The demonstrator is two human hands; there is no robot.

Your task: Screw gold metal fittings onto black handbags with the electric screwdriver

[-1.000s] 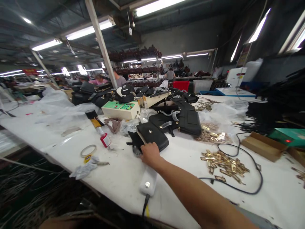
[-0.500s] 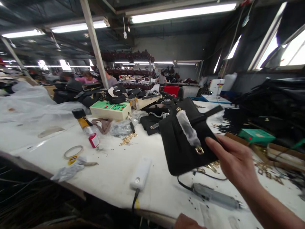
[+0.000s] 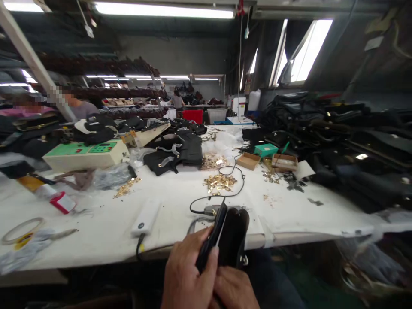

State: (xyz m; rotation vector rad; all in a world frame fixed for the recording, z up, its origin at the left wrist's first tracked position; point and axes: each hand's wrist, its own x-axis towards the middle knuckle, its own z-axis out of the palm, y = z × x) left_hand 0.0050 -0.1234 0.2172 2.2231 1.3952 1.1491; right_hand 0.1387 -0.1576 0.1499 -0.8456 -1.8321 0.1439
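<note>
A black bag piece (image 3: 236,231) stands on edge in front of me at the table's near edge, its dark panels apart at the top. My left hand (image 3: 189,268) grips its left panel, thumb on the inner side and fingers around the outside. My right hand (image 3: 234,285) is closed on its lower part, just below and right of the left thumb; some fingers are hidden. Right behind the bag lies a grey electric screwdriver (image 3: 210,210) with a black cable, partly covered. Beyond that is a pile of gold metal fittings (image 3: 220,182).
A white box with a cable (image 3: 146,216) lies on the white table (image 3: 174,189). At left are a red bottle (image 3: 63,202), a tape ring (image 3: 22,231) and a green-topped machine (image 3: 86,152). Small cardboard boxes (image 3: 248,161) and heaped black bags (image 3: 350,146) are at right.
The black bag piece has come down from above the table to close in front of me and turned edge-on. Both hands now hold it. The view has swung to the right.
</note>
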